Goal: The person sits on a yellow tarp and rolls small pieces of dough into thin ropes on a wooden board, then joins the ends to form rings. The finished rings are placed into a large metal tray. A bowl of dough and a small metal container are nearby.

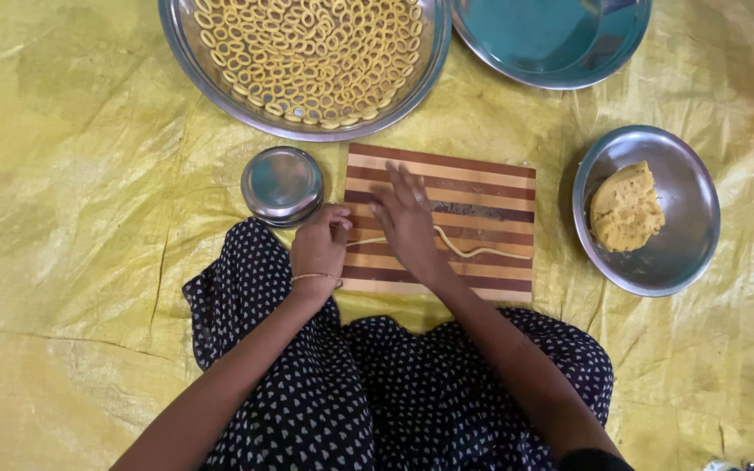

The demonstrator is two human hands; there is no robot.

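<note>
Dough rope: on striped board, under flat, spread right hand; end pinched by closed left hand. Likely soft, light, easily torn; best lifted near both ends.

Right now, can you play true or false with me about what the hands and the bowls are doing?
1. The right hand lies flat on a thin dough rope on the striped board. True.
2. The big tray holds dough rings. True.
3. The dough lump sits on the board. False: it sits in a steel bowl to the right.
4. The left hand holds a knife. False: its fingers pinch the rope's end.
5. The small round tin is left of the board. True.
</note>
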